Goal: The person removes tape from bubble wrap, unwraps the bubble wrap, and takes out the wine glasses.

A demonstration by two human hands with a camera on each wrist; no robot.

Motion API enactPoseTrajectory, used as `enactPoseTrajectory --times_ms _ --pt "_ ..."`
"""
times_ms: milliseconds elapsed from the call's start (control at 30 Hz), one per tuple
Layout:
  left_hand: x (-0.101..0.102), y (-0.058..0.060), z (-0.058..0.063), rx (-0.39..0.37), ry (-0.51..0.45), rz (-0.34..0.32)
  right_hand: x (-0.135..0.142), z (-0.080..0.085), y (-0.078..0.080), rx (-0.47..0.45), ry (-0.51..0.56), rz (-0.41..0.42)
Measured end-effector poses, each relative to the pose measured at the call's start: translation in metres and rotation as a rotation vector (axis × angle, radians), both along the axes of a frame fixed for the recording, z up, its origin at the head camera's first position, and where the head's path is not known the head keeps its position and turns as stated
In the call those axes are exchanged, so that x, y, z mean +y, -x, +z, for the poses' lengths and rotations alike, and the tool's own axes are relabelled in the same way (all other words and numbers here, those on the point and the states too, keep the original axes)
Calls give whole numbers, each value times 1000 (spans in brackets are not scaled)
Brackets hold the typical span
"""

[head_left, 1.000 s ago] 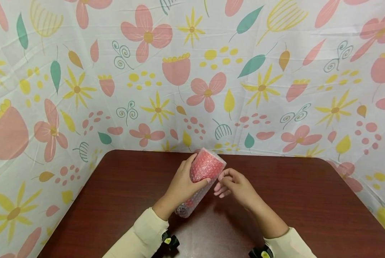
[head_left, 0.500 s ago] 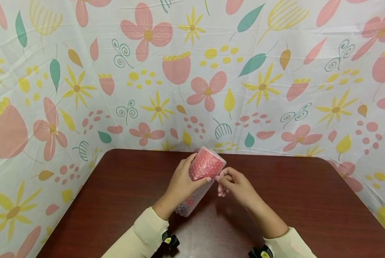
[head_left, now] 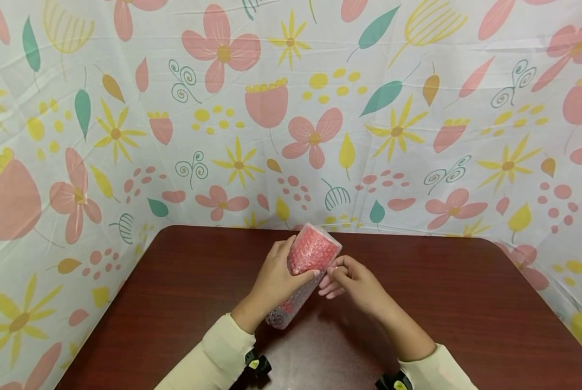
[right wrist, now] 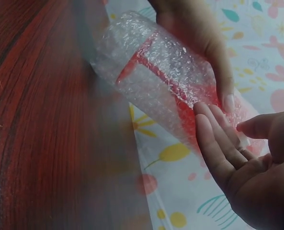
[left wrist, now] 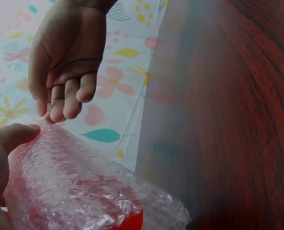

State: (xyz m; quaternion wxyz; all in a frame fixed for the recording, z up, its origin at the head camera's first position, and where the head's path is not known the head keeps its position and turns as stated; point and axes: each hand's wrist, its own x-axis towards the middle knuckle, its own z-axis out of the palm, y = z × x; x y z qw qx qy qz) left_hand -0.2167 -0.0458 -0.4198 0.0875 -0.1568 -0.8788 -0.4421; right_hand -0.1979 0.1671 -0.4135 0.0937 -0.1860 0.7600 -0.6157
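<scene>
A long bundle of clear bubble wrap (head_left: 312,250) with something red inside slants over the table, its far end up and to the right. My left hand (head_left: 275,277) grips it from the left, with the thumb lying across the near face. On its right side my right hand (head_left: 361,286) pinches the wrap's edge between thumb and index finger, the other fingers loosely extended. In the right wrist view the red item (right wrist: 153,72) shows through the plastic, but its kind cannot be made out. A strip of bare red (left wrist: 131,222) appears at the bundle's lower part in the left wrist view.
A dark reddish-brown table (head_left: 447,303) with rounded far corners lies beneath both hands. Behind and beside it hangs a white cloth (head_left: 349,195) printed with flowers and leaves. Black straps with small devices (head_left: 258,364) sit at both sleeve cuffs.
The right hand's thumb and index finger have shifted slightly along the bundle's right edge, and its other fingers have spread and swung left under it. The left hand keeps its grip almost unmoved.
</scene>
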Motion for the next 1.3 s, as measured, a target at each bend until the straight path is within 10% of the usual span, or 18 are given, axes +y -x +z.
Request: enactPoseTrajectory --times_ms 1300 --pt "-1 3 -1 -34 -101 22 -1 5 -4 -12 9 -150"
